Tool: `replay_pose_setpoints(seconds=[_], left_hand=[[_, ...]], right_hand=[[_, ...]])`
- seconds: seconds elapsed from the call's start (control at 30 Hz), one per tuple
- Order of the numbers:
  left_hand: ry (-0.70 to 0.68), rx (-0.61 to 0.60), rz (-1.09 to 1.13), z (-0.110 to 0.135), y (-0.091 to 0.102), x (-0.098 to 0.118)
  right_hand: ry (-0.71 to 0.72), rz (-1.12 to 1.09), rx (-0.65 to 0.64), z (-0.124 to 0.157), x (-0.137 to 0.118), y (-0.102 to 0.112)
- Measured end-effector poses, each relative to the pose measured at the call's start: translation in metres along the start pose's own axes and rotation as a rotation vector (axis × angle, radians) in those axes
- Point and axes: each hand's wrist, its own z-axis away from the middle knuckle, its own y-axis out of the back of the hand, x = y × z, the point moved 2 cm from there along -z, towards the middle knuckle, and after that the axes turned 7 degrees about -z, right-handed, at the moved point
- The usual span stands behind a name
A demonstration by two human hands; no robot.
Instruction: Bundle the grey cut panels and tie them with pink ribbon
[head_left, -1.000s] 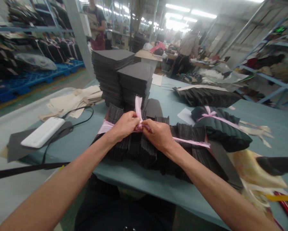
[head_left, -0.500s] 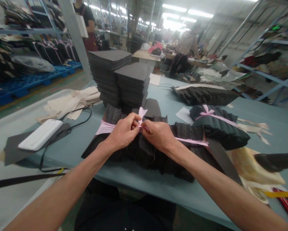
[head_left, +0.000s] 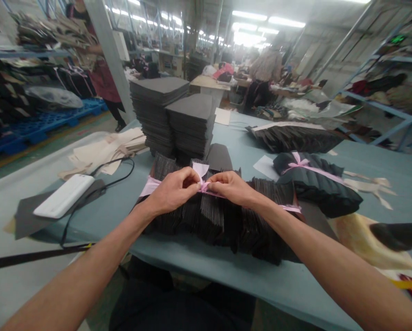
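A pink fabric strip (head_left: 201, 171) runs around a bundle of dark stacked pieces (head_left: 211, 216) on the table in front of me. My left hand (head_left: 176, 189) pinches the strip at a small knot on top of the bundle, thumb against forefinger. From the other side my right hand (head_left: 231, 187) pinches the strip close to the same knot. The fingertips of both hands are only a little apart. A loose pink end stands up above the knot. Parts of the strip and bundle are hidden under my hands and forearms.
Tall stacks of dark sheets (head_left: 192, 119) rise behind the bundle. At left lie a white power bank (head_left: 64, 195) with a black cable (head_left: 119, 159) and pale cut pieces (head_left: 105, 149). A dark bundle tied in pink (head_left: 316, 179) lies right. A person (head_left: 104, 76) stands beyond the post.
My right hand has turned, its curled fingers now in a fingertip pinch, and the knot shows between my hands. The loose end spreads wider. The person at back left has moved left.
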Motion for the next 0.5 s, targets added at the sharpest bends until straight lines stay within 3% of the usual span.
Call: replay_pose_setpoints(seconds=[0.1,0.5], left_hand=[[0.008,-0.035,-0.030,-0.0017,-0.0046,0.0051],[0.020,0.021,-0.184,-0.0046,-0.0097,0.0103]], right_hand=[[0.001,-0.019,0.017,-0.0014,-0.0006,-0.0004],[0.036,0.094,0.025,-0.0006,-0.0031,-0.0006]])
